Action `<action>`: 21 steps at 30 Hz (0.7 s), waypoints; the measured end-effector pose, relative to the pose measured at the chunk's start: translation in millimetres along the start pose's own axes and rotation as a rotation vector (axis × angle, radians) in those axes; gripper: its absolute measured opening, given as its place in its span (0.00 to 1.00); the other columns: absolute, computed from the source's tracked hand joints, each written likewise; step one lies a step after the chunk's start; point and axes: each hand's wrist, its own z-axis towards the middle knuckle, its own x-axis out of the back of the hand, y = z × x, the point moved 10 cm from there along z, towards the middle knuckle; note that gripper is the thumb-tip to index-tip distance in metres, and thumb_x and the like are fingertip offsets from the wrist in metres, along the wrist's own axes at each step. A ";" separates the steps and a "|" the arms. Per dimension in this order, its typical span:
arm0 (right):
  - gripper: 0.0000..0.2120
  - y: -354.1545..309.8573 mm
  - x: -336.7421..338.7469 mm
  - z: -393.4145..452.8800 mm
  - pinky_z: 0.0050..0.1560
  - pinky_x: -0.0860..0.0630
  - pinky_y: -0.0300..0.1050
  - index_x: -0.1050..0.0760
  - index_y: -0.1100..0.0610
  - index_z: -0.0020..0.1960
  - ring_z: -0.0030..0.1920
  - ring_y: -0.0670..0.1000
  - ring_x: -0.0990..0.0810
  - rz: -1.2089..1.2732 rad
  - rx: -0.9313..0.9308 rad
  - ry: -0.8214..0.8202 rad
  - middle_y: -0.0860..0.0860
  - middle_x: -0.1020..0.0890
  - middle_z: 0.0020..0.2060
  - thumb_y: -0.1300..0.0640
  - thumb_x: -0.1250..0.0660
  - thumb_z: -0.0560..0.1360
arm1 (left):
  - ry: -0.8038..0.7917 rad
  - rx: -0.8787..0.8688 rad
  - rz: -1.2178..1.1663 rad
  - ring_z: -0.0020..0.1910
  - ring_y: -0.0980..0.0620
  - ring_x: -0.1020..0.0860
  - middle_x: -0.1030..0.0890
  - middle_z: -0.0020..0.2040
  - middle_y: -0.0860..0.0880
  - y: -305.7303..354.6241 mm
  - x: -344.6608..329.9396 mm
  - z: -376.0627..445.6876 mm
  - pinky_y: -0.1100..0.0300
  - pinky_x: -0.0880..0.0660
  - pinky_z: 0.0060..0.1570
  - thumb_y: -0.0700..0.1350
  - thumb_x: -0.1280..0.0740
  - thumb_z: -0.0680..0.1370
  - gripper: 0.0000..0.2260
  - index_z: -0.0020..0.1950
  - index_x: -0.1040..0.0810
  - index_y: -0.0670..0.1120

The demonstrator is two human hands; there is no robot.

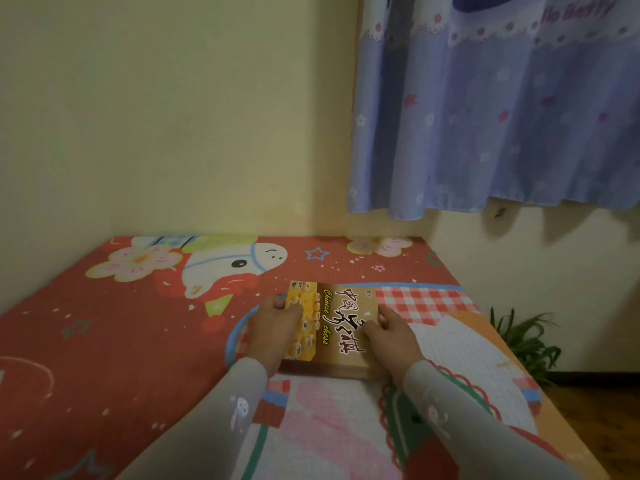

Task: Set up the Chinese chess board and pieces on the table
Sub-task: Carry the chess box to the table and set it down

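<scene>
Yellow walls meet in a corner, and a blue curtain (495,109) hangs on the right. Below it stands the worktop (114,317), covered with a red cloth that has a cartoon horse and flowers on it. A green plant (526,344) sits on the floor past the right edge.

On the cloth, near the middle and close to the person, lies the chess box (341,327). It is flat, brown and yellow, with pictures of round pieces on its lid. It looks closed, so the board and pieces are most likely inside. None are out yet.

Both hands are on the box. The left hand (273,329) curls its fingers over the left side and grips it. The right hand (391,336) grips the right side, with its fingers bent over the lid. Both sleeves are light grey.

What could go wrong? If the lid comes off too fast, or the box tips, the round pieces could spill out. They could roll across the cloth. The right edge of the worktop is not far away, so some might drop to the floor by the plant. The cloth may also slide or bunch up if the box is dragged. Lifting the lid slowly, with the box kept flat, seems safest.
</scene>
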 end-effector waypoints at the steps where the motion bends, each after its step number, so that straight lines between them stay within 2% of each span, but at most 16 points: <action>1: 0.06 -3.6 -0.4 -1.8 0.44 0.26 0.44 0.24 0.53 0.50 0.45 0.49 0.21 -0.024 0.019 0.002 0.48 0.18 0.45 0.58 0.37 0.75 | 0.003 -0.015 0.015 0.43 0.46 0.19 0.19 0.41 0.47 2.0 1.7 -0.1 0.48 0.22 0.48 0.45 0.34 0.73 0.04 0.47 0.27 0.49; 3: 0.02 -8.8 -3.7 -5.2 0.38 0.30 0.43 0.28 0.55 0.45 0.41 0.50 0.24 -0.139 0.046 -0.004 0.50 0.21 0.41 0.57 0.38 0.75 | 0.005 -0.048 0.080 0.41 0.48 0.20 0.19 0.40 0.49 6.4 6.7 -2.4 0.52 0.22 0.44 0.46 0.35 0.73 0.04 0.48 0.26 0.50; 5: 0.08 -14.7 -7.9 -8.6 0.33 0.37 0.41 0.34 0.55 0.41 0.38 0.50 0.29 -0.326 0.072 -0.007 0.51 0.25 0.38 0.54 0.38 0.76 | -0.025 -0.081 0.225 0.39 0.50 0.20 0.19 0.39 0.50 10.7 10.1 -6.2 0.58 0.26 0.38 0.46 0.36 0.74 0.04 0.46 0.24 0.49; 8: 0.10 -16.5 -10.2 -11.2 0.37 0.36 0.43 0.34 0.55 0.45 0.42 0.52 0.28 -0.463 0.065 -0.007 0.52 0.26 0.42 0.49 0.40 0.77 | -0.095 -0.120 0.374 0.41 0.48 0.20 0.19 0.38 0.50 12.0 7.2 -9.9 0.57 0.25 0.42 0.45 0.38 0.75 0.06 0.41 0.22 0.47; 11: 0.15 -11.7 -11.0 -14.9 0.43 0.35 0.44 0.33 0.56 0.49 0.44 0.52 0.28 -0.509 0.032 0.002 0.51 0.27 0.43 0.44 0.43 0.78 | -0.137 -0.116 0.434 0.45 0.49 0.21 0.19 0.43 0.50 4.7 3.1 -13.9 0.57 0.26 0.47 0.46 0.41 0.77 0.06 0.42 0.26 0.50; 13: 0.15 -9.3 -14.0 -18.2 0.43 0.35 0.44 0.33 0.56 0.51 0.44 0.52 0.28 -0.477 0.015 -0.004 0.52 0.27 0.44 0.44 0.44 0.79 | -0.195 -0.115 0.390 0.47 0.50 0.21 0.19 0.47 0.51 -1.0 -4.8 -17.0 0.56 0.26 0.51 0.48 0.42 0.78 0.05 0.44 0.28 0.56; 15: 0.14 -9.6 -17.4 -19.8 0.45 0.34 0.44 0.33 0.57 0.52 0.46 0.53 0.27 -0.353 -0.006 -0.018 0.52 0.26 0.47 0.45 0.43 0.79 | -0.245 -0.077 0.246 0.49 0.51 0.21 0.19 0.49 0.52 -3.6 -9.7 -20.2 0.56 0.26 0.51 0.47 0.42 0.79 0.07 0.45 0.29 0.59; 18: 0.15 -23.9 -13.2 -24.7 0.57 0.28 0.50 0.29 0.58 0.53 0.53 0.55 0.24 -0.127 0.010 0.027 0.56 0.24 0.57 0.46 0.40 0.78 | -0.226 -0.031 0.067 0.47 0.50 0.19 0.17 0.47 0.52 -3.9 -3.8 -16.4 0.53 0.23 0.52 0.48 0.40 0.76 0.07 0.48 0.23 0.56; 20: 0.16 -38.6 -7.1 -30.8 0.68 0.35 0.52 0.28 0.57 0.58 0.64 0.57 0.30 -0.107 0.049 0.072 0.56 0.33 0.67 0.46 0.40 0.77 | -0.184 -0.052 0.009 0.46 0.49 0.18 0.16 0.44 0.52 -1.0 6.4 -13.1 0.50 0.22 0.52 0.49 0.39 0.73 0.08 0.46 0.21 0.54; 21: 0.16 -47.3 -5.5 -35.6 0.69 0.38 0.51 0.28 0.55 0.59 0.68 0.58 0.34 -0.116 0.067 0.092 0.55 0.37 0.69 0.46 0.40 0.78 | -0.172 -0.071 -0.030 0.45 0.49 0.17 0.16 0.44 0.51 4.2 13.6 -14.7 0.50 0.21 0.51 0.47 0.38 0.74 0.08 0.46 0.20 0.53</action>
